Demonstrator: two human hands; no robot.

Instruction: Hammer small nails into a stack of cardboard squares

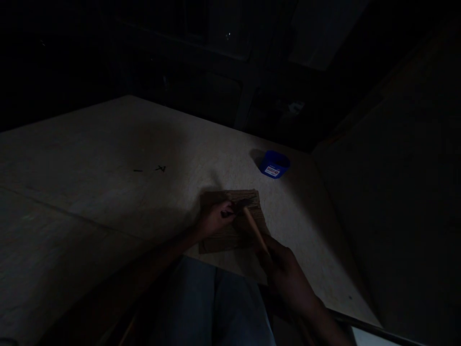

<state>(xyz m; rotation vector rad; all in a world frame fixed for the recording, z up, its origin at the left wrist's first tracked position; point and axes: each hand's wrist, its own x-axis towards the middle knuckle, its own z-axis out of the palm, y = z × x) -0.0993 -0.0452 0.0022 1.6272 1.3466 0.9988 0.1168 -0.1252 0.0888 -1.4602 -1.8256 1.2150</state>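
Note:
The scene is very dark. A brown cardboard piece (230,228) lies flat near the front edge of a pale table (108,158). My left hand (213,218) rests on the cardboard with fingers pinched on a small dark object I cannot make out. My right hand (284,269) grips the wooden handle of a tool (254,228), perhaps a hammer, whose dark head sits over the cardboard right beside my left fingertips.
A small blue tub with a label (274,164) stands on the table behind the cardboard. A few small dark bits, maybe nails (160,168), lie to the left. Dim cabinets fill the back; a dark panel rises at right.

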